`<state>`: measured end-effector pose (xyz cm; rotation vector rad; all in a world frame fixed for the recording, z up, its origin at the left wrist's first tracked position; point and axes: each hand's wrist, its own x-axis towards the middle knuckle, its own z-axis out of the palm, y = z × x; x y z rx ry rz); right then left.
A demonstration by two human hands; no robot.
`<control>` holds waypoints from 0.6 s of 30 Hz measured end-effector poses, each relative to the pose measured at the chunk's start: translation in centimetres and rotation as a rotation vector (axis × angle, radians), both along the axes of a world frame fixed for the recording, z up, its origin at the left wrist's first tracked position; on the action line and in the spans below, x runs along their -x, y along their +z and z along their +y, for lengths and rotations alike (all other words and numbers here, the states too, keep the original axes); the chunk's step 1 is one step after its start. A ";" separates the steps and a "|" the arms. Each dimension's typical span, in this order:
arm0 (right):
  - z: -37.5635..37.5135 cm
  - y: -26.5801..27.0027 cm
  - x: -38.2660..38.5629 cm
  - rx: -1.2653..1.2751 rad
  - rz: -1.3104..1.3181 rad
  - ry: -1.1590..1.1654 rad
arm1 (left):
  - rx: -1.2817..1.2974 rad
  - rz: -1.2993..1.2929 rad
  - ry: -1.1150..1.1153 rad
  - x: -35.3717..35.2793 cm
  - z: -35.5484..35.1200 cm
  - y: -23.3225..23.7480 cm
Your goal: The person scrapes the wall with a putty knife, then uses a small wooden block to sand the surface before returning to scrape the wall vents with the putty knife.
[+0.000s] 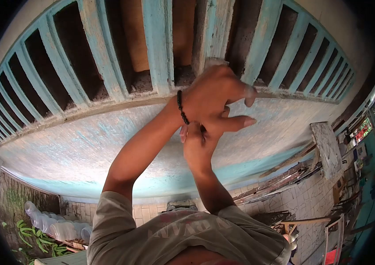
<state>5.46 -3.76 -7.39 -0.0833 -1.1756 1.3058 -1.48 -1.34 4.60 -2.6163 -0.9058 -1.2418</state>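
Observation:
My left hand (pixel 216 90) reaches up to the foot of a window bar (pixel 216 31), its fingers apart and bent toward the right, the tips blurred. Around its wrist is a black beaded bracelet (pixel 181 107). A small greyish piece (pixel 216 61) shows just past the knuckles, at the bar's base. Below, my right hand (pixel 199 140) is closed against the left wrist, its fingertips right at the bracelet's lower end. The hands overlap here, hiding part of the right fingers.
Worn turquoise bars span the window above a dusty sill (pixel 121 104). Beneath it is a pale wall (pixel 90 137) with peeling paint. Clear plastic containers (pixel 57 223) stand low on the left, near green plants (pixel 37 238). A weathered board (pixel 326 148) and planks lie right, over a tiled floor (pixel 293 194).

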 end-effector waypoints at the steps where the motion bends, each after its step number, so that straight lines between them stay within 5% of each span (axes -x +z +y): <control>1: 0.2 0.1 0.0 -0.010 -0.002 0.004 | -0.042 0.007 0.002 0.0 0.3 0.0; 7: 1.6 0.7 0.6 -0.184 -0.052 -0.010 | -0.158 -0.014 -0.029 0.3 1.1 2.2; 12: 0.1 0.3 0.5 -0.062 0.029 -0.020 | -0.071 -0.071 -0.095 0.2 0.2 0.0; 18: 1.7 3.1 -0.8 0.152 -0.029 0.220 | -0.330 0.011 0.032 -0.3 2.3 2.5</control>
